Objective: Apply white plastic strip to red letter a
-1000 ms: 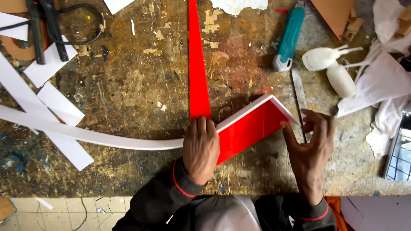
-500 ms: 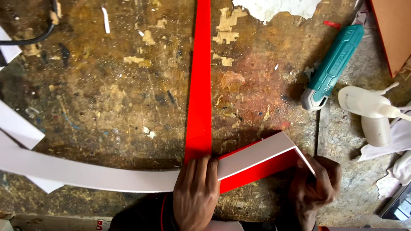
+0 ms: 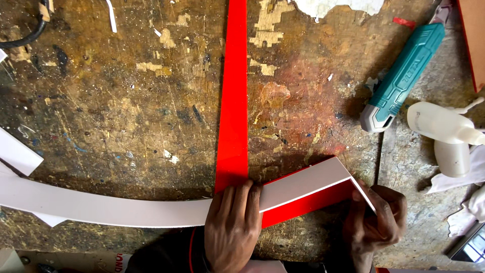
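A long red strip [image 3: 233, 96] lies up the middle of the stained workbench [image 3: 126, 111]. Across its near end runs a white strip [image 3: 101, 208] that curves left and folds at a corner on the right, red on its inner face [image 3: 308, 205]. My left hand [image 3: 233, 227] presses flat where the two strips cross. My right hand [image 3: 376, 222] pinches the folded corner end of the white strip.
A teal power tool [image 3: 401, 76] lies at the upper right. Beside it is a white spray bottle [image 3: 444, 131], with white cloth [image 3: 470, 202] below. White offcuts [image 3: 17, 154] sit at the left edge, a black cable [image 3: 30, 33] at the top left.
The view has moved closer and lower over the bench. My right hand has closed tighter on the folded corner; my left hand stays pressed on the crossing.
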